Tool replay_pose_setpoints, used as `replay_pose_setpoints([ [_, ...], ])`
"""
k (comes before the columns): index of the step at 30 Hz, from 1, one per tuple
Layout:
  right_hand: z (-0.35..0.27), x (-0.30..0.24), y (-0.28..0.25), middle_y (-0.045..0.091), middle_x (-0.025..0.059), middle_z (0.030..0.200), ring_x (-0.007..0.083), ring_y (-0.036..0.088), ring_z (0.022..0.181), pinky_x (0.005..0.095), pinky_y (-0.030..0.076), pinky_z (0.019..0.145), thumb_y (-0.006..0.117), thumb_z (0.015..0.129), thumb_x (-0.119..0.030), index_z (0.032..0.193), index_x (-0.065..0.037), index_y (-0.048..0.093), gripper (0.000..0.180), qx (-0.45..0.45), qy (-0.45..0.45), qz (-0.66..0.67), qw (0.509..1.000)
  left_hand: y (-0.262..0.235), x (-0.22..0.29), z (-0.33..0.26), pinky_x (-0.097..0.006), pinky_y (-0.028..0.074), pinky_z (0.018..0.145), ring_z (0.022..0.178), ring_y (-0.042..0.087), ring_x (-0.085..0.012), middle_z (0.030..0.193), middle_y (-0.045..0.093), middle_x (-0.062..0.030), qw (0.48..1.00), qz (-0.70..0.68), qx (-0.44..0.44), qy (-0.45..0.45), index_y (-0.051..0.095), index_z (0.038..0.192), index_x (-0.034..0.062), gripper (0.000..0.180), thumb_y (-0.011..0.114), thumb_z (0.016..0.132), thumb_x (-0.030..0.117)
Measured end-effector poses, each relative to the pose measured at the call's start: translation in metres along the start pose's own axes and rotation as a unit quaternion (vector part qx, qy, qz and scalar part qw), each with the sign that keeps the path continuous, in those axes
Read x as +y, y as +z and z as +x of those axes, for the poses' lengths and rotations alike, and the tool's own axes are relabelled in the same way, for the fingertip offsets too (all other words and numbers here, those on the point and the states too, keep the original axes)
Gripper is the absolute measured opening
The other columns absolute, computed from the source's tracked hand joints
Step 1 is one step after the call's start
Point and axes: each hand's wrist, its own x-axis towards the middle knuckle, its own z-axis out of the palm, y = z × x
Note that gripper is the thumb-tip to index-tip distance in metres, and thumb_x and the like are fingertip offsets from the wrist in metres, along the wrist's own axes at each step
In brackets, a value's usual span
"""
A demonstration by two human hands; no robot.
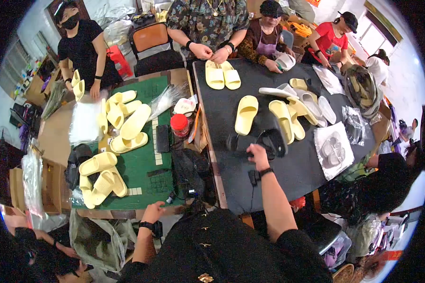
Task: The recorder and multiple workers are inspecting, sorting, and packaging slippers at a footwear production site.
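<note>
My right hand [258, 157] reaches over the black table beside a pair of black slide sandals [272, 143]. Its fingers look loosely parted; I cannot tell whether they touch the sandals. Beyond it lies a single pale yellow slide sandal [247, 115], and to its right yellow slides [282, 120] overlap one another. My left hand [154, 212] hovers by the near edge of the green cutting mat [152, 195], fingers stretched out and nothing in them. The nearest things on that mat are yellow slides piled together [112, 183].
A red-lidded jar [180, 125] and dark phone [163, 138] lie between the work surfaces. Grey slides [311, 104] and a bagged grey pair [333, 152] sit rightward. Across the table, a person's hands hold a yellow pair [223, 75]. Several other people work around the tables.
</note>
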Motion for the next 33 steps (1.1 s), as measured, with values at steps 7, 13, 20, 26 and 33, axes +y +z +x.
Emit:
replay_pose_setpoints([
  [7,-0.125,0.024,-0.07,0.065,0.0067,0.076,0.0214,0.059,0.066,0.0331,0.047,0.064,0.059,0.085,-0.028,0.078,-0.006,0.066,0.024,-0.212,0.076,-0.254,0.94,-0.03,0.087,0.035,-0.037,0.048,0.064,0.068,0.062,-0.0276,0.073,0.063,-0.0136,0.988,-0.055,0.006,0.141,0.061,0.109,0.0063,0.03,0.063,0.081,0.015],
  [13,-0.164,0.01,-0.072,0.066,0.0089,0.073,0.0282,0.063,0.073,0.038,0.049,0.067,0.057,0.082,-0.029,0.074,-0.007,0.068,0.025,-0.118,0.024,-0.415,0.902,0.009,0.206,0.1,-0.04,0.044,0.079,0.084,0.056,-0.0311,0.084,0.058,-0.0145,0.903,-0.024,-0.051,0.425,0.049,0.125,0.0069,0.054,0.068,0.077,0.019],
  [20,-0.185,0.04,-0.066,0.06,0.0052,0.073,0.0252,0.06,0.076,0.0406,0.047,0.065,0.055,0.082,-0.022,0.075,-0.014,0.064,0.013,-0.048,-0.258,-0.61,0.748,0.089,0.317,0.094,-0.046,0.042,0.092,0.114,0.039,-0.0417,0.118,0.041,-0.0239,0.837,0.235,-0.001,0.494,0.024,0.143,0.0253,0.092,0.076,0.067,0.026],
  [26,-0.182,0.063,-0.058,0.059,0.0011,0.083,0.0183,0.057,0.084,0.0353,0.04,0.075,0.056,0.083,-0.021,0.081,-0.015,0.065,0.012,-0.011,-0.262,-0.624,0.736,0.102,0.315,0.108,-0.047,0.047,0.077,0.095,0.054,-0.0409,0.1,0.054,-0.0234,0.863,0.167,-0.001,0.477,0.041,0.127,0.0077,0.059,0.065,0.073,0.011],
  [33,-0.181,0.06,-0.052,0.056,0.0023,0.076,0.0205,0.055,0.078,0.0354,0.038,0.074,0.056,0.083,-0.02,0.069,-0.011,0.056,0.017,0.077,-0.339,-0.55,0.759,0.104,0.265,0.148,-0.039,0.053,0.069,0.09,0.058,-0.0275,0.107,0.052,-0.0144,0.882,-0.409,-0.212,0.097,0.037,0.122,0.0013,0.048,0.051,0.076,0.005],
])
